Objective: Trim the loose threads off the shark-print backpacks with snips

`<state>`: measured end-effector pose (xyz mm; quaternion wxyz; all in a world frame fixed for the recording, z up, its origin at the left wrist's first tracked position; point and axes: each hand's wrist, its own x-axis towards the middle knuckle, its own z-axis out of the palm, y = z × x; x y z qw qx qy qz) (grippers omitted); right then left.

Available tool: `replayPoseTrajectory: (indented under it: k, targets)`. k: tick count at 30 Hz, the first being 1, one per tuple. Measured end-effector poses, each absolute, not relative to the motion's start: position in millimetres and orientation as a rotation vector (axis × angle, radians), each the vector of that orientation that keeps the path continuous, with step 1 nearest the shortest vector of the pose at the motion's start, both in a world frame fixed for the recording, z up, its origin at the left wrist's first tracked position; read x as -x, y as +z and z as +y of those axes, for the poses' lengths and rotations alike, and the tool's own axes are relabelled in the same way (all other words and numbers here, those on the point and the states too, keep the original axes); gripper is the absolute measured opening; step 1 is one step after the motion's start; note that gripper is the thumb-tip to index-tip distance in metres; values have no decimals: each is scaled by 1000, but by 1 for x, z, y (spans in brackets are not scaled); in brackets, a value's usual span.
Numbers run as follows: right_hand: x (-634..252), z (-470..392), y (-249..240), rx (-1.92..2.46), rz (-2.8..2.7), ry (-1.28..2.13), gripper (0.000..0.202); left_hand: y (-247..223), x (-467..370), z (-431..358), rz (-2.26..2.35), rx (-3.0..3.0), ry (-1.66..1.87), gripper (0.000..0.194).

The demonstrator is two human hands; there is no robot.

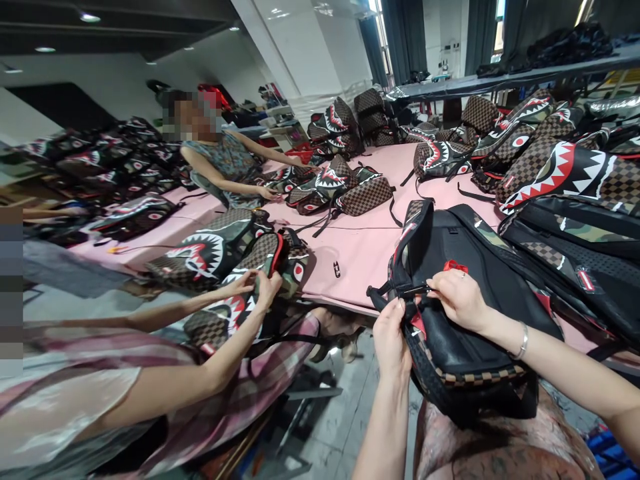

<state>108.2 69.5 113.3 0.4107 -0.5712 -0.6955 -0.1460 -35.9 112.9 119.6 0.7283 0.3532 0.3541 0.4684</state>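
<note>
A black backpack (475, 267) with brown checkered trim rests on my lap against the table edge, its padded back facing up. My left hand (393, 337) pinches a black strap at the bag's left side. My right hand (457, 297), with a bracelet at the wrist, is closed on a small dark piece at the end of that strap, just right of my left fingertips. A bit of red material (455, 265) shows above my right hand. The piece between my fingers is too small to make out fully.
On the pink table (350, 247) lies a small black item (337, 269). Shark-mouth backpacks (560, 173) crowd the right and back. At left, a person's hands (260, 287) work on another bag; another person (225, 160) sits across.
</note>
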Motion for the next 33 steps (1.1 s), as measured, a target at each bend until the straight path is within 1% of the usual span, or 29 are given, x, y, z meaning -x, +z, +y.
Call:
replayPoseTrajectory:
  k: [9,13,17,20,23,26,27,30,33]
  targets:
    - [-106,68,114,1405,-1759,-373,16,119,34,112,768,-725,1039,25]
    - [-101,68,120,1441,-1795,-419,18,116,33,111,781,-721,1069,25]
    - [-98,68,123,1478,-1783,-383,20,114,32,110,786,-741,1091,25]
    - [-100,68,124,1416,-1687,-263,18,113,32,110,795,-763,1087,25]
    - [-102,68,126,1335,-1562,-17,14,112,32,111,791,-800,1071,28]
    - [-100,71,129,1259,-1561,194,28,111,31,110,789,-831,1082,33]
    - [-99,73,129,1238,-1557,217,28,111,31,109,788,-842,1094,34]
    - [-98,78,130,1217,-1465,198,11,111,30,107,760,-875,1120,32]
    - [-101,79,129,1218,-1369,188,9,110,31,106,753,-914,1115,29]
